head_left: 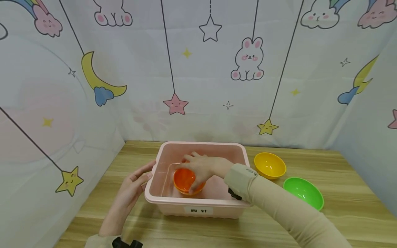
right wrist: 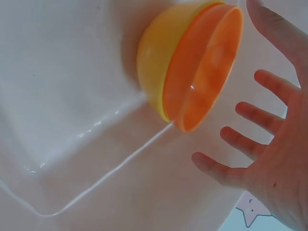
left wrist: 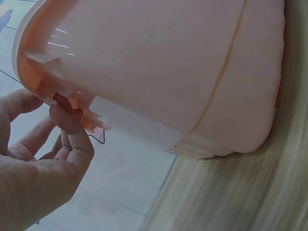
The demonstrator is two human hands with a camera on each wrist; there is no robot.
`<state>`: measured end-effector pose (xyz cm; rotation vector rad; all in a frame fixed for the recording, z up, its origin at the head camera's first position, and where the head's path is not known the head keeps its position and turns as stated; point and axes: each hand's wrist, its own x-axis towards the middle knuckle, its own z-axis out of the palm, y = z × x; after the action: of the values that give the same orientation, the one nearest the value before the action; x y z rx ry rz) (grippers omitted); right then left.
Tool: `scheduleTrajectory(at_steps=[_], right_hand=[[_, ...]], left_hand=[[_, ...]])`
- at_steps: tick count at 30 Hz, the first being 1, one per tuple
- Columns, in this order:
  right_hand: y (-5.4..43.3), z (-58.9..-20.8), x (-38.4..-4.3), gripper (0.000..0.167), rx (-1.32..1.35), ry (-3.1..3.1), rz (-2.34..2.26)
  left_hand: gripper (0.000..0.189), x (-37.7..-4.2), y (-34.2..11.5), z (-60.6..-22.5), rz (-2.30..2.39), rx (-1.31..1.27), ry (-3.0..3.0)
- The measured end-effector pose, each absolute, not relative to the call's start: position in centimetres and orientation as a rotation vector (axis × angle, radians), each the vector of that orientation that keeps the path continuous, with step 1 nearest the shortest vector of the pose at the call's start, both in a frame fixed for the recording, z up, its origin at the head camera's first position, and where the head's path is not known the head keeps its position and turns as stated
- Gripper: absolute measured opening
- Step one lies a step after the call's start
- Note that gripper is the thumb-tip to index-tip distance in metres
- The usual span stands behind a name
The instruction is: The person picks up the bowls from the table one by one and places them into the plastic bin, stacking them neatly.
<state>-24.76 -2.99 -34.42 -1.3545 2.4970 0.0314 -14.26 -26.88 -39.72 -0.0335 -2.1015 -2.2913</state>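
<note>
A pink plastic basin (head_left: 201,148) stands on the wooden table with a little water in it. An orange bowl (head_left: 183,179) lies tilted inside near the front left corner. My right hand (head_left: 203,167) reaches into the basin just over that bowl. In the right wrist view the right hand (right wrist: 272,154) has its fingers spread, a small gap away from the orange bowl (right wrist: 192,72). My left hand (head_left: 133,186) rests with straight fingers against the basin's left side. Seen from the left wrist, the left hand (left wrist: 43,159) touches the underside of the basin's rim (left wrist: 43,77).
A yellow bowl (head_left: 270,165) and a green bowl (head_left: 303,191) sit on the table (head_left: 341,193) right of the basin. A white label (head_left: 197,210) is on the basin's front. Patterned cloth walls (head_left: 198,86) close in the back and both sides.
</note>
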Motion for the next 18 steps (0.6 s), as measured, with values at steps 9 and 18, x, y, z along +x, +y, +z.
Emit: scheduleTrajectory(at_steps=[9,18], right_hand=[[-2.2,-32.9,-24.6,0.080,-1.314,2.491,0.018],[-1.3,-31.6,-24.3,0.077,-1.298,2.451,-0.042]], left_hand=[[0.044,-14.3,-26.9,-39.8,-2.290,-0.050,-2.109],[0.046,-14.3,-27.1,-39.9,-2.310,-0.072,-2.106]])
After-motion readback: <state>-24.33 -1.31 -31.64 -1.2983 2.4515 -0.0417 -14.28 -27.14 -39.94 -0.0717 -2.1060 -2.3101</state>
